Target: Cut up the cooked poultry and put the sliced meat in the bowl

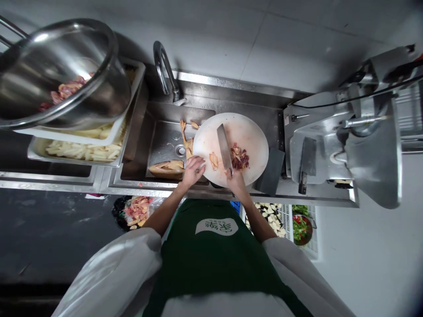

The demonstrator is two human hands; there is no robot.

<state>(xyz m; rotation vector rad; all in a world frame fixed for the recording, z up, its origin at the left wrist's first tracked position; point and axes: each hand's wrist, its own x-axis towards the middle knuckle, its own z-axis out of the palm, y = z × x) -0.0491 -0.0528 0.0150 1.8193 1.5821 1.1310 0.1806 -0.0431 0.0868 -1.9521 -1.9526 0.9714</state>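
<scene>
Head-worn view from above, facing forward and down, cutting board (253, 132) central

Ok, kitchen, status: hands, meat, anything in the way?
Right hand: grip shut on cleaver. Left hand: at board's left edge, hold unclear. Dark red meat: heaped right of cleaver. Possibly in the way: pale piece between cleaver and left hand.

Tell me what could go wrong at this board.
The round board overlaps the sink and might tip under pressure. The left hand, near its edge, could be cut if it strays under the cleaver in the right hand. The steel bowl sits atop stacked trays and might slide if knocked.
</scene>
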